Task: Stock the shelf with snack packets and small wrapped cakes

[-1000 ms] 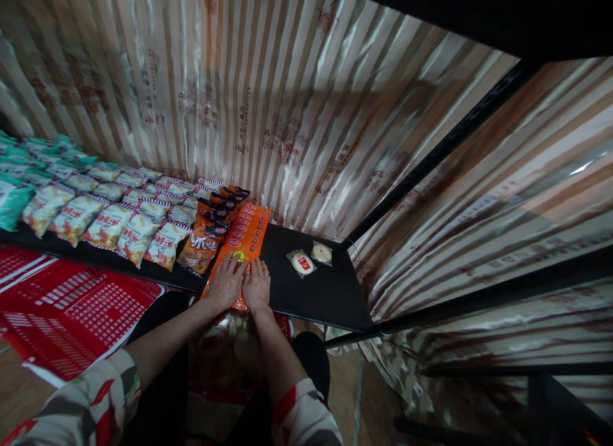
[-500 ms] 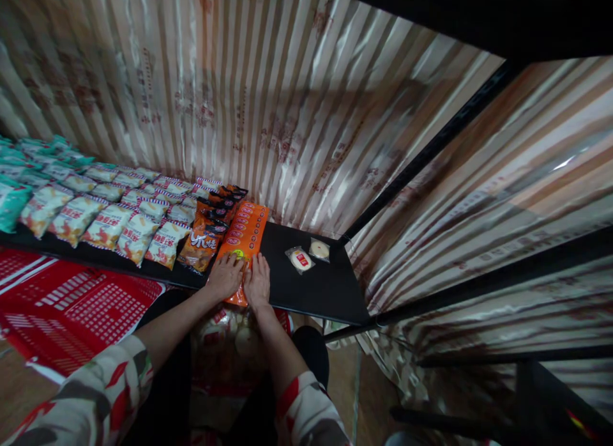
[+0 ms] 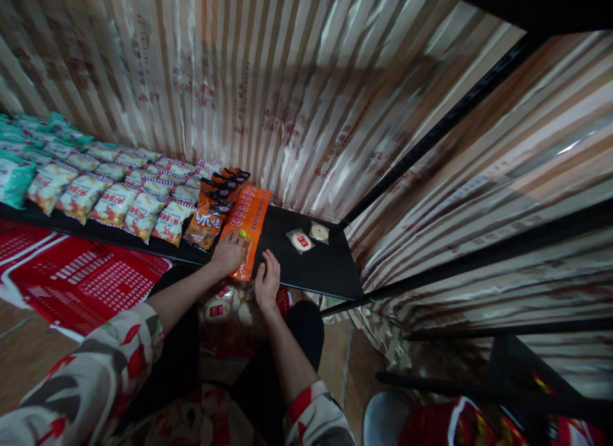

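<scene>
A row of flat orange snack packets (image 3: pixel 249 209) runs front to back along the black shelf (image 3: pixel 316 273). My left hand (image 3: pixel 228 252) lies flat on the front packet, fingers stretched out. Just right of it, my right hand (image 3: pixel 267 281) is at the shelf's front edge, fingers apart and slightly bent, holding nothing that I can see. Orange-and-black snack bags (image 3: pixel 207 221) stand close on the left of the flat packets. To the right lie two round white wrapped cakes (image 3: pixel 301 241), one with a red label.
White snack bags (image 3: pixel 138 213) and green bags (image 3: pixel 16 177) fill the shelf leftward. Below are a red basket (image 3: pixel 110 276) and wrapped cakes (image 3: pixel 220 308) between my legs. Black posts (image 3: pixel 450 126) and a striped curtain (image 3: pixel 287 82) bound the shelf. Red packages (image 3: pixel 445 423) lie at lower right.
My right hand has come off the orange packet and moved slightly right and towards me. My left hand stays on the packet. The view has shifted a little.
</scene>
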Demonstrator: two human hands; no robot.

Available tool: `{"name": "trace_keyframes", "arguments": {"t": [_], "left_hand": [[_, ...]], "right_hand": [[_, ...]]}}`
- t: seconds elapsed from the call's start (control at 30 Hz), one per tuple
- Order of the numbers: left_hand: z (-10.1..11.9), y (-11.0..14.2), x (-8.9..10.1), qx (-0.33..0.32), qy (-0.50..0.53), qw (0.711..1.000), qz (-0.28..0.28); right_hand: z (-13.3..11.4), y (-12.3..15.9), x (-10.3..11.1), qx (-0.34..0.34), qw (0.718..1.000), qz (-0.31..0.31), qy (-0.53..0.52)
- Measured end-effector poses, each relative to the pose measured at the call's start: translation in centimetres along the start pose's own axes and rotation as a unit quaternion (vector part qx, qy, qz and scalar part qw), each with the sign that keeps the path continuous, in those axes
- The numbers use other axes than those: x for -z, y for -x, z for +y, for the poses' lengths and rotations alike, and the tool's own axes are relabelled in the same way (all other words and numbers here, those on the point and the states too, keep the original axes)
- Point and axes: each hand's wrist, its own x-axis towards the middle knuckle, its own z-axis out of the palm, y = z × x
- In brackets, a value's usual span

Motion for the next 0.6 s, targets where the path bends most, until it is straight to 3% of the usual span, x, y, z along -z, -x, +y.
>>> {"name": "trace_keyframes", "arguments": {"t": [0.1, 0.2, 0.27, 0.37, 0.47, 0.6], "left_hand": [[1.0, 1.1, 1.5, -0.017, 0.041, 0.999, 0.022], [2.4, 4.4, 2.0, -0.083, 0.113, 0.99, 0.018], [3.2, 7.4, 1.3, -0.136, 0.146, 0.979, -0.033], [3.9, 12.0, -1.3, -0.15, 0.153, 0.966, -0.146], [3.4, 15.3, -4.4, -0.086, 0.114, 0.96, -0.239], [1.4, 17.0, -7.5, 0.131, 0.011, 0.951, -0.28]], "right_hand": [[0.4, 1.8, 0.6, -0.013, 1.0, 0.02, -0.019], [1.3, 4.0, 0.9, -0.043, 0.998, 0.04, -0.033], [2.2, 5.4, 0.7, -0.081, 0.996, 0.036, -0.026], [3.4, 6.9, -0.2, -0.165, 0.986, -0.004, 0.011], [4.6, 7.7, -1.2, -0.267, 0.956, -0.08, 0.09], [6.0, 8.2, -2.2, -0.349, 0.906, -0.177, 0.161]]}}
